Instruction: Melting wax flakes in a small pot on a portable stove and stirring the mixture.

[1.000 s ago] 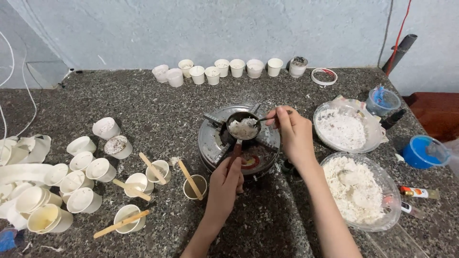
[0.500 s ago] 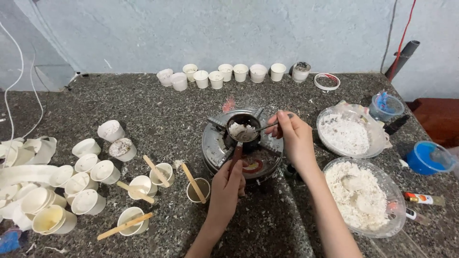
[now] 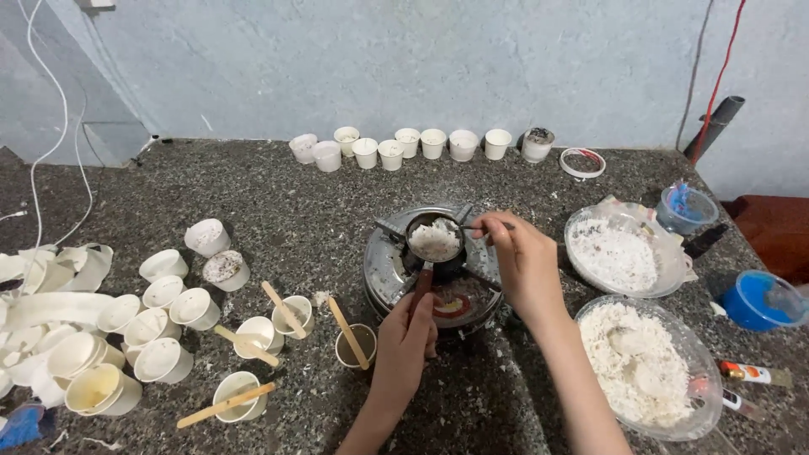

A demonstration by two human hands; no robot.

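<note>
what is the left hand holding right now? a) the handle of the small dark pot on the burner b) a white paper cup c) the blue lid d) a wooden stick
a: the left hand grips the reddish handle of the small dark metal pot of white flakes on the round metal burner.

The tabletop (image 3: 278, 194) is speckled grey stone, rough and matt, dusted with white crumbs. The round burner (image 3: 383, 265) is dull scuffed metal, and the small pot (image 3: 433, 243) on it is dark metal holding white, flaky, waxy shavings. Its handle (image 3: 420, 285) looks like reddish wood. The cups (image 3: 162, 361) are matt white paper, with bare wooden sticks (image 3: 224, 404) laid across some. The two bowls (image 3: 628, 288) are clear glossy plastic, and the tub (image 3: 754, 301) is shiny blue plastic.
</note>
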